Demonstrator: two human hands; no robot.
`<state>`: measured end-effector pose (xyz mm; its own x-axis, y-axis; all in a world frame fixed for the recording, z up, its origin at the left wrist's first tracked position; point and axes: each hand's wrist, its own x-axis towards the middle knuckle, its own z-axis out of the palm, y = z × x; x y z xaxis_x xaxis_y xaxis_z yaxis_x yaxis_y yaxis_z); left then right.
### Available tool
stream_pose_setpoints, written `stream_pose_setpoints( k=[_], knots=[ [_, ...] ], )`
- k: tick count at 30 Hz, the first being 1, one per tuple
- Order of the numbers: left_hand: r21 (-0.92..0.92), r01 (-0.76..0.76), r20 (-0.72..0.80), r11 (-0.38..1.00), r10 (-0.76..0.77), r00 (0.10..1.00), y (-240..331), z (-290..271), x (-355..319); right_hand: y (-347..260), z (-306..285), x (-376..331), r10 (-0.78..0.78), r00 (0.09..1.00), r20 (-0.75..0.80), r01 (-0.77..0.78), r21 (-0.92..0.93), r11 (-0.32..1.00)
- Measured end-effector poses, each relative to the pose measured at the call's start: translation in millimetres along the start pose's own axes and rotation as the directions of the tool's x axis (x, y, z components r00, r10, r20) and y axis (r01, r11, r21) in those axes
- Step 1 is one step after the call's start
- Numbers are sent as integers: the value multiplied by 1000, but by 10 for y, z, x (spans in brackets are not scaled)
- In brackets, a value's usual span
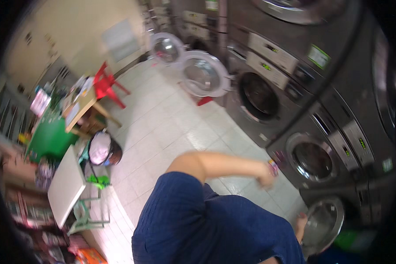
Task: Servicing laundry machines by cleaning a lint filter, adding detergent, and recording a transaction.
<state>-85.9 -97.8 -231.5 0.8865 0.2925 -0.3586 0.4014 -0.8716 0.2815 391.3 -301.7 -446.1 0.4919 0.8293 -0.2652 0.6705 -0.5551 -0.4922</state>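
While one hand lifts, washer door lies below.

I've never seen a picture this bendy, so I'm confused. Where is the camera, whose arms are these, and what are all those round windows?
The camera sits on a person's head and looks down, and its wide lens bends straight lines. That is why the room curves.

The blue shape at the bottom is a blue shirt, most likely the person's own. The left hand reaches out, its grip closed on a small colourful thing that is too blurry to name. The right hand touches the rim of a round open door.

The round windows belong to big grey washing machines standing in a row. On the tiled floor there is a red chair and a white table.
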Motion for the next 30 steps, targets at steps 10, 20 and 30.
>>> stream_pose_setpoints(
  k=[10, 20, 30],
  knots=[
    [-412, 909, 736, -65, -612, 290, -292, 3304, -5123, -5332, 3547, -619, -383, 335, 861, 398, 240, 886],
    [-874, 438, 339, -210, -910, 240, -1873, 3479, -6812, -8516, 4218, -1408, -329, 97, 939, 771, 138, 622],
    [-924, 287, 117, -255, -899, -422, -4340, 3610, -9488, -12887, 7828, -974, -552, 106, 827, 989, -30, 145]
  ],
)
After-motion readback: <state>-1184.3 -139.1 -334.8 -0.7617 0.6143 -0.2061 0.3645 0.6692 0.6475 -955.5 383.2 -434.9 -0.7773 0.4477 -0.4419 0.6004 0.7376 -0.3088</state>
